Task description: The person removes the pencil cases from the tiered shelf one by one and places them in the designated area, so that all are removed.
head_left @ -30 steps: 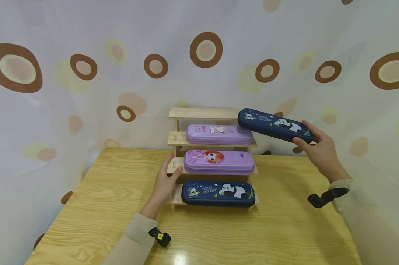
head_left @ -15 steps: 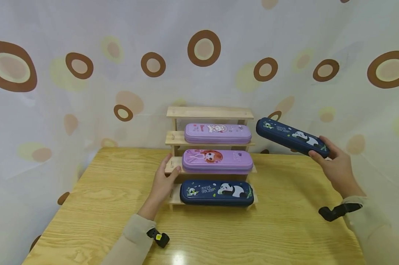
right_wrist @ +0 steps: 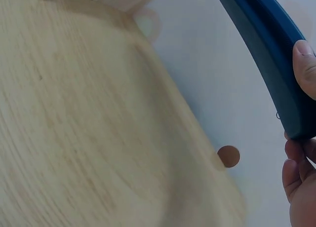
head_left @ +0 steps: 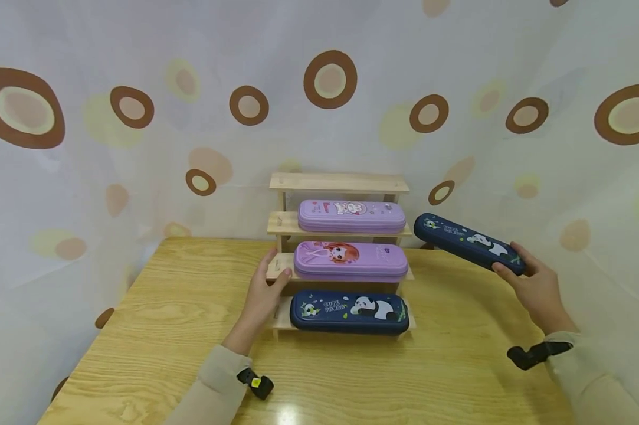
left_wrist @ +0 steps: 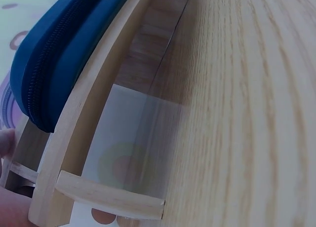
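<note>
My right hand [head_left: 531, 283] grips the near end of a navy panda pencil case [head_left: 468, 242], held tilted in the air right of the wooden stepped rack [head_left: 284, 222]. The right wrist view shows the case's [right_wrist: 269, 49] dark edge with my thumb and fingers [right_wrist: 306, 64] around it. My left hand [head_left: 266, 289] holds the rack's left side at the second step. On the rack lie another navy panda case [head_left: 349, 311] on the lowest step, a purple girl case [head_left: 350, 260] above it, and a purple case [head_left: 351, 215] higher. The top shelf is bare. The left wrist view shows the rack's frame [left_wrist: 84, 138] and the navy case [left_wrist: 54, 59].
The rack stands at the back of a light wooden table [head_left: 165, 330]. A curtain with brown and yellow circles [head_left: 330, 79] hangs close behind and around the sides. Black wrist straps [head_left: 534, 355] sit on both beige sleeves.
My right hand has carried the navy panda case from the rack's top-right corner down and to the right, away from the shelf. My left hand has stayed on the rack.
</note>
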The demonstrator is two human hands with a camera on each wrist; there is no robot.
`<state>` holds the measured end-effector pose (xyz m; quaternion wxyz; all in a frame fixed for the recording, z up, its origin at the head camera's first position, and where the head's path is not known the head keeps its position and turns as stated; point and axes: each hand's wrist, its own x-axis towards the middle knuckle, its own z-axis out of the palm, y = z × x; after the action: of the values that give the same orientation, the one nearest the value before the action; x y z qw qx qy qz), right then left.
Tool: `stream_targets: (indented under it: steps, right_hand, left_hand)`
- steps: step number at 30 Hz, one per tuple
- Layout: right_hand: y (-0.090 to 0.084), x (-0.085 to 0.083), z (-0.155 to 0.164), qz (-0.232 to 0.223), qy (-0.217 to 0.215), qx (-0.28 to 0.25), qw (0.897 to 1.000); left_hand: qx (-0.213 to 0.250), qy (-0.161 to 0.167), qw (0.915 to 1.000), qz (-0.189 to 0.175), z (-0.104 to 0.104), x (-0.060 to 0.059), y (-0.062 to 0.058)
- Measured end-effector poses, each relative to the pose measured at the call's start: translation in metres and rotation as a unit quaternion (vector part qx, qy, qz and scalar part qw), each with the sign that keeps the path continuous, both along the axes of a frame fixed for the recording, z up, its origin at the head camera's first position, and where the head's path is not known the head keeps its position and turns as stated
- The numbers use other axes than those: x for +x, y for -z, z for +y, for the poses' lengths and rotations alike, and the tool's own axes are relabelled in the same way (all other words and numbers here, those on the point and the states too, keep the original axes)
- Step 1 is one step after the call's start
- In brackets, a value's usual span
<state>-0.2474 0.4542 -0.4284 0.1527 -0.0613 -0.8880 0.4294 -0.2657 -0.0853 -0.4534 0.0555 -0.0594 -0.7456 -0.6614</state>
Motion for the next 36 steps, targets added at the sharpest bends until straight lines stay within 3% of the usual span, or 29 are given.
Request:
stream_targets:
  steps: [2,8,20,24,31,36]
  right_hand:
    - [0.005,0.0,0.0,-0.008,0.002,-0.002,1.0]
    - [0.019,0.003,0.0,-0.012,-0.001,0.0,1.0]
    - [0.049,-0.002,0.014,-0.045,0.001,0.036,0.998]
    - [0.055,-0.003,0.018,-0.058,0.003,0.049,0.997]
    - [0.056,-0.002,0.018,-0.065,-0.004,0.063,0.996]
    - [0.055,-0.002,0.017,-0.068,-0.01,0.064,0.996]
  left_hand:
    - [0.0,0.0,1.0,-0.003,0.001,0.002,-0.003]
    - [-0.002,0.004,0.9999,-0.014,0.005,0.021,-0.031]
    - [-0.013,0.002,0.9998,-0.012,0.004,0.022,-0.033]
    - [-0.016,0.004,0.9998,-0.011,0.004,0.019,-0.03]
    - [-0.009,0.0,0.9999,-0.004,0.001,-0.001,0.002]
    - [-0.016,-0.008,0.9998,0.005,0.0,-0.002,0.006]
